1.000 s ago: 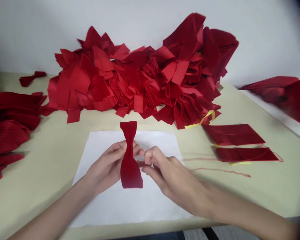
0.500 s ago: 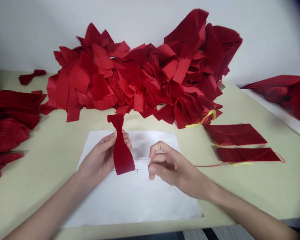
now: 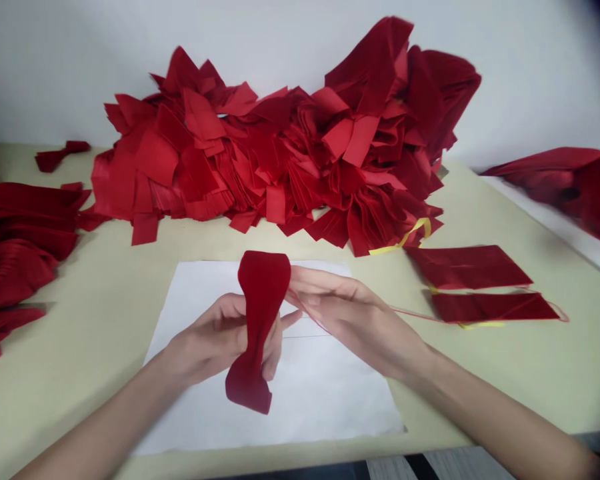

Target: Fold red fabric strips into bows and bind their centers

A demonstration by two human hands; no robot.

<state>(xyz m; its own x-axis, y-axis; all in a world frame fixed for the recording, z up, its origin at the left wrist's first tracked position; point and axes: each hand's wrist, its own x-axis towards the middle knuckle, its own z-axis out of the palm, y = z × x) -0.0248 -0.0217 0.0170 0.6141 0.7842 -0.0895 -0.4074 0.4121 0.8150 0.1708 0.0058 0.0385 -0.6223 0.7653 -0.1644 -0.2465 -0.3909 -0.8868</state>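
My left hand [image 3: 215,337] is closed around the narrow, pinched middle of a dark red velvet ribbon bow [image 3: 265,280]. The bow stands nearly upright over the white paper, its wider loops above and below my grip. My right hand [image 3: 347,310] is close beside the bow's upper part, its fingers pressed together and their tips partly hidden behind the velvet. A thin red thread [image 3: 307,310] runs from near the bow past these fingers and off to the right. Under both hands lies the white paper sheet [image 3: 280,413] with ruled lines.
A large heap of red ribbon pieces [image 3: 260,160] stands along the wall. More red velvet [image 3: 20,247] lies at the left, with a finished-looking bow [image 3: 60,155] behind it. At right are two flat red pieces wound with thread [image 3: 473,267] and a yellow strip [image 3: 403,239].
The left hand has turned the bow, tilting its top rightward and bringing it closer. The right hand has moved left and up to the bow, drawing the thread along.
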